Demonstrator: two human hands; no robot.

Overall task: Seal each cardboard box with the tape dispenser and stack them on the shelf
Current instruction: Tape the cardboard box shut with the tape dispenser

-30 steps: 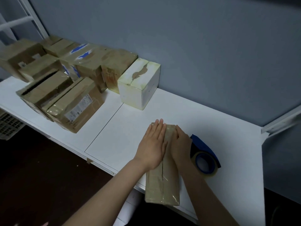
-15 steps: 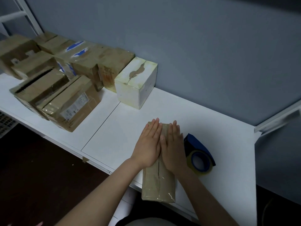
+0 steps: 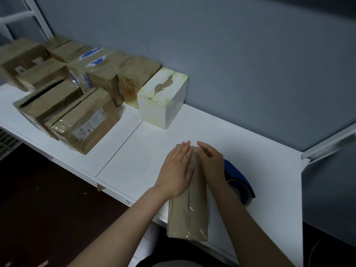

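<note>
While left hand (image 3: 177, 170) and right hand (image 3: 212, 164) lie flat, fingers straight, on one cardboard box (image 3: 188, 218) at the table's (image 3: 134, 155) near edge, one tape dispenser (image 3: 238, 182) lies just right of it. Toward the far left corner: one white box (image 3: 159, 101), at least six brown boxes (image 3: 86, 118).

About ten boxes (image 3: 188, 214), one tape dispenser (image 3: 238, 175).
</note>
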